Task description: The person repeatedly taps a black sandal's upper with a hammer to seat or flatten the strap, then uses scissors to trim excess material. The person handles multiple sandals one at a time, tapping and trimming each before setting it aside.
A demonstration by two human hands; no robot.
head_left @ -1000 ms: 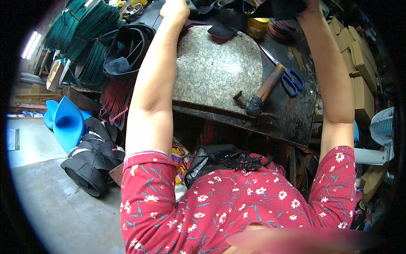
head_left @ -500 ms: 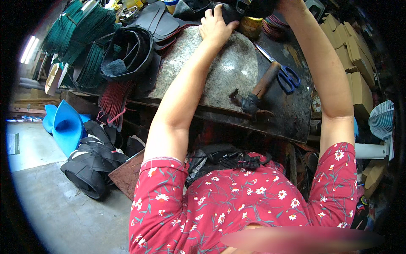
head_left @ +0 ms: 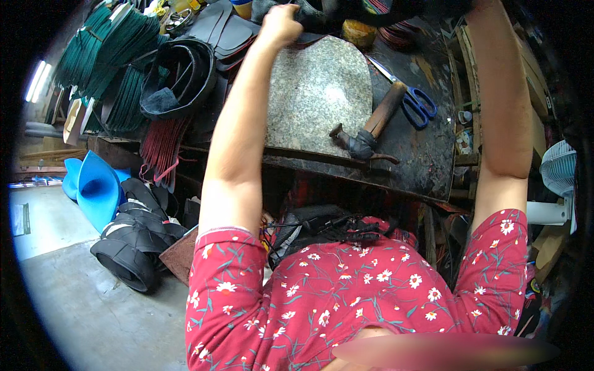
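Both my arms reach up to the far side of the dark workbench. My left hand is closed at the edge of a piece of black material behind a speckled stone slab. The black material stretches along the top of the picture toward my right hand. Only the wrist end of my right hand shows; its fingers are lost beyond the upper edge. Between my arms, a hammer with a wooden handle lies partly across the slab, its head toward me. Beside it rest blue-handled scissors.
At left are a coiled black strap, bundled green strips, red-edged strips and grey sole-shaped sheets. A yellowish can stands behind the slab. Black footwear and blue foam lie lower left; a fan stands right.
My left hand has moved left and its spread fingers have closed. My right arm has swung right and outward. The black material now stretches farther across the top.
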